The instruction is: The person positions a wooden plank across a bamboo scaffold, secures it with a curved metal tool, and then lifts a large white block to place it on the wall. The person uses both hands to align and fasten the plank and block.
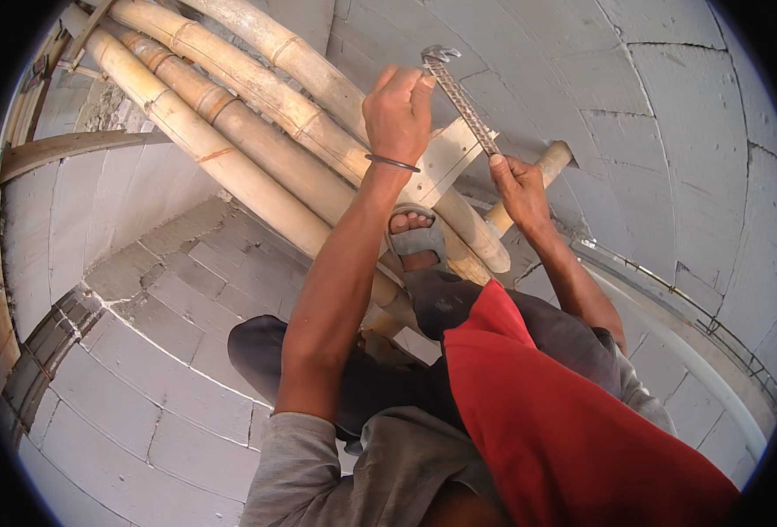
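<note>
My right hand (522,189) is closed round the lower end of a hammer (463,101), whose metal head points up and away from me. The hammer's shaft looks ribbed and brownish. My left hand (397,114) is raised just left of the hammer head, its fingers curled and thumb pressed in. Anything inside those fingers is hidden from here. Under and between both hands, a pale wooden board (448,158) lies across several thick bamboo poles (257,132). My sandalled foot (417,235) rests on the poles, close to the board.
Grey block walls (582,97) rise ahead and to the right, with another block wall (143,404) at lower left. A thin steel bar frame (722,329) and a pale pipe (683,351) run along the right. Red cloth (564,413) hangs over my lap.
</note>
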The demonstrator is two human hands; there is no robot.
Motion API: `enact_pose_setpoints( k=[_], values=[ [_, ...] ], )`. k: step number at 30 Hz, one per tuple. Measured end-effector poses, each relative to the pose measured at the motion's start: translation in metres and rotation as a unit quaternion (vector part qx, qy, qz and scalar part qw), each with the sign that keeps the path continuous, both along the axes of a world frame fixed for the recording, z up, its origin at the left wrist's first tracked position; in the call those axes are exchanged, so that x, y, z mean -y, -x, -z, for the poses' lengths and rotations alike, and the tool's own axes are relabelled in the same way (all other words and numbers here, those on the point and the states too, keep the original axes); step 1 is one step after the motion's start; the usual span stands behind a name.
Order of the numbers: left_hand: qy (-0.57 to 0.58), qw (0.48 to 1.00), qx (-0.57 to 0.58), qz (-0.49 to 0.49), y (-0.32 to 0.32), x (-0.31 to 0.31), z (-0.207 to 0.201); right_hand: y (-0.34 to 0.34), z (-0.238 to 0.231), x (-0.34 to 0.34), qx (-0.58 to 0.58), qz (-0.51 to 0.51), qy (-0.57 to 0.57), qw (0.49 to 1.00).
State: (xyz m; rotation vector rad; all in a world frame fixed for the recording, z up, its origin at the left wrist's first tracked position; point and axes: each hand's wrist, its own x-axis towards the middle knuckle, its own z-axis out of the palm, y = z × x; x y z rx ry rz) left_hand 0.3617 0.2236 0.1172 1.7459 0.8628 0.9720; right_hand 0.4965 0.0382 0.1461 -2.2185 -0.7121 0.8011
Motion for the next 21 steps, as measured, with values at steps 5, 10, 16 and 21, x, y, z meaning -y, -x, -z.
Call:
enact_pose_setpoints(
  k=[5, 10, 16, 21],
  values=[
    [0.214, 0.976, 0.036, 0.011, 0.082, 0.027, 0.073, 0.039, 0.007, 0.079, 0.039, 0.045, 0.110, 0.992],
    [0.187, 0.982, 0.016, -0.013, 0.098, 0.097, 0.089, 0.065, 0.000, 0.098, 0.049, -0.062, 0.272, 0.959],
    [0.050, 0.998, 0.006, 0.026, 0.096, 0.106, 0.099, 0.065, 0.019, 0.116, 0.127, -0.129, 0.280, 0.943],
    [0.068, 0.997, 0.021, 0.027, 0.095, 0.104, 0.107, 0.045, 0.011, 0.100, 0.156, -0.193, 0.313, 0.917]
  ],
)
